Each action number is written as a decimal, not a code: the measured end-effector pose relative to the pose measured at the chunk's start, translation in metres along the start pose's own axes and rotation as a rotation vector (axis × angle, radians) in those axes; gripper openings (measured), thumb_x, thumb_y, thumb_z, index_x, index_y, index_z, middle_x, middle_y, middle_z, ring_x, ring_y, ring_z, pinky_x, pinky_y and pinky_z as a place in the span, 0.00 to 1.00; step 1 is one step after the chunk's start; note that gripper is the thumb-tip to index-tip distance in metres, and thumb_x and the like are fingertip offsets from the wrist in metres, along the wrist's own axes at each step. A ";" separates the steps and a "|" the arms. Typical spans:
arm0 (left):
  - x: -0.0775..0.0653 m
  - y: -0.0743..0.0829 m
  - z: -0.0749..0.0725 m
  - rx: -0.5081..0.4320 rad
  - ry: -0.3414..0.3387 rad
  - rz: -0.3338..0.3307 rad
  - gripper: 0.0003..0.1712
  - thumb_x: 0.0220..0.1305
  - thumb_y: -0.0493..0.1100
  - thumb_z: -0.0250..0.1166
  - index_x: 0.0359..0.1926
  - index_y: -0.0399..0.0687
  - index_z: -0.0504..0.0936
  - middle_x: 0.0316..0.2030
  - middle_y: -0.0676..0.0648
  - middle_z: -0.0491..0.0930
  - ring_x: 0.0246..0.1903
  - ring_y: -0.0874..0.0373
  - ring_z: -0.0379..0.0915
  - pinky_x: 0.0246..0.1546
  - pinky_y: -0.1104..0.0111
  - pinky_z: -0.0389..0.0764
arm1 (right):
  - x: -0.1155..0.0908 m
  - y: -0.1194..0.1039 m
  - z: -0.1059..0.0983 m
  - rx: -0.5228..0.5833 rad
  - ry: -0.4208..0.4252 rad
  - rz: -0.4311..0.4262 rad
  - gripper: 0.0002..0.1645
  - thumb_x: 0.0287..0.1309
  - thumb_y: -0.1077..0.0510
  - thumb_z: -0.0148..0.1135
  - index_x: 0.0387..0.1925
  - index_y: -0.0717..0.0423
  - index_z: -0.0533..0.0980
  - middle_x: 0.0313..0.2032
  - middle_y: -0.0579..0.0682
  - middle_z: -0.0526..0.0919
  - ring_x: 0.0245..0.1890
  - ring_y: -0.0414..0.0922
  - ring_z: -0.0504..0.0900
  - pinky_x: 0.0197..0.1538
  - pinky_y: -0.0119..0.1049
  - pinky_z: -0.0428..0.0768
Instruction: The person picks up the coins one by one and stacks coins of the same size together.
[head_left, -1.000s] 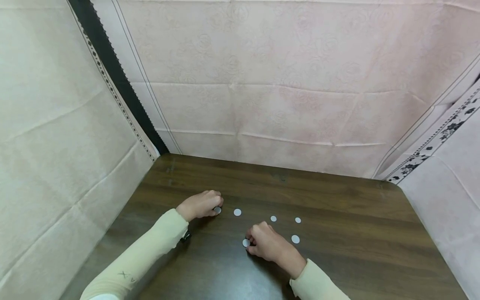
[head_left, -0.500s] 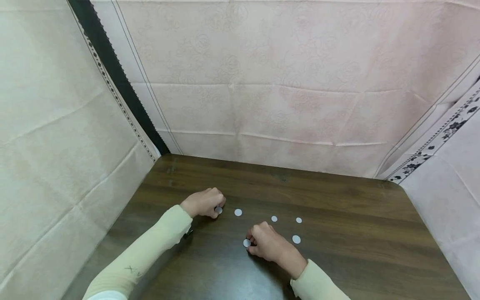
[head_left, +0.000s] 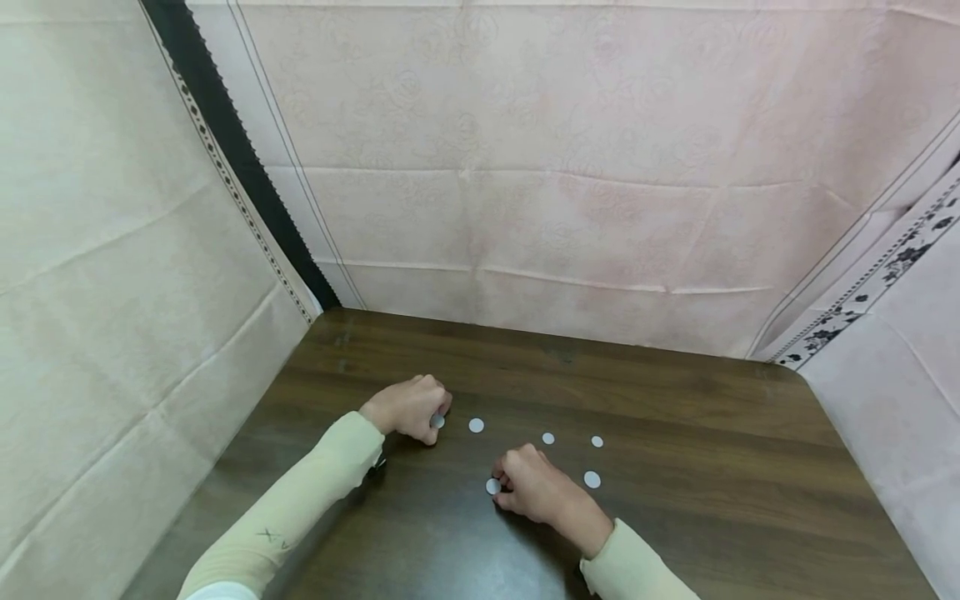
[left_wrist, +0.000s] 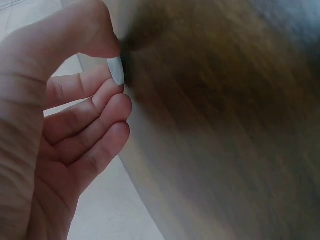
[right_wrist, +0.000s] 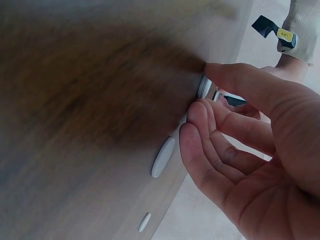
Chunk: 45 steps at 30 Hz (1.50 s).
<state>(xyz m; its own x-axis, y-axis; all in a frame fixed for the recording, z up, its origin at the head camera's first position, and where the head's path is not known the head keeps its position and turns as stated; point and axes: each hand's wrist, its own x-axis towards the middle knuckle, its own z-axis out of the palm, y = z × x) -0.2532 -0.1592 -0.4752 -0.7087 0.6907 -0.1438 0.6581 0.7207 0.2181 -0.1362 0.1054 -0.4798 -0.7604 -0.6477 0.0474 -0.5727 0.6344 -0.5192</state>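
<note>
While the fingers and thumb of the left hand (head_left: 408, 408) pinch a pale disc (head_left: 438, 421) below the centre of the head view, those of the right hand (head_left: 532, 487) clamp a second pale disc (head_left: 492, 486) by its rim, lower in the frame and close to the table (head_left: 697, 475); whether either piece touches the wood cannot be told. Outward, a loose disc (head_left: 476, 425) lies near the left hand, with two smaller discs (head_left: 548, 437) (head_left: 597, 442) farther right and a larger disc (head_left: 592, 479) just right of the right hand. Patterned cloth (head_left: 562, 167) fills the upper frame. The pieces look thin and the holds narrow, so a slipping fingertip could drop one, and a rightward swing of the right hand might knock its neighbour. Compared with a second earlier, the left hand and its sleeve (head_left: 315, 475) sit slightly farther right in the frame; the right hand's hold and the loose pieces look almost unchanged.
</note>
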 end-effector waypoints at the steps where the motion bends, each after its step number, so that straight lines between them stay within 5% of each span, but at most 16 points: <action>1: 0.000 0.000 0.000 0.001 0.001 -0.001 0.10 0.52 0.43 0.77 0.30 0.53 0.82 0.26 0.58 0.78 0.23 0.66 0.73 0.26 0.74 0.77 | 0.000 0.000 0.000 0.002 -0.002 0.003 0.05 0.54 0.66 0.76 0.28 0.58 0.85 0.26 0.47 0.87 0.27 0.34 0.82 0.31 0.25 0.77; 28: -0.022 0.034 0.001 -0.026 0.059 0.022 0.10 0.50 0.43 0.75 0.31 0.53 0.80 0.28 0.57 0.75 0.25 0.66 0.72 0.26 0.74 0.76 | 0.000 0.001 -0.001 0.010 -0.010 0.008 0.04 0.55 0.66 0.76 0.30 0.60 0.86 0.28 0.50 0.89 0.29 0.37 0.86 0.32 0.26 0.79; 45: -0.037 0.061 0.020 -0.014 0.086 0.084 0.09 0.51 0.43 0.75 0.31 0.51 0.81 0.28 0.58 0.74 0.23 0.69 0.67 0.24 0.77 0.72 | 0.000 0.002 0.000 0.012 -0.001 0.012 0.04 0.55 0.66 0.76 0.30 0.61 0.85 0.28 0.50 0.88 0.28 0.36 0.85 0.32 0.26 0.79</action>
<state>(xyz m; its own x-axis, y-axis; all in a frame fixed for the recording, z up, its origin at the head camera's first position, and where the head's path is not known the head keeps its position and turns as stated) -0.1819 -0.1401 -0.4757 -0.6712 0.7402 -0.0409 0.7126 0.6594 0.2398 -0.1380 0.1068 -0.4810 -0.7667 -0.6407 0.0406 -0.5601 0.6366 -0.5302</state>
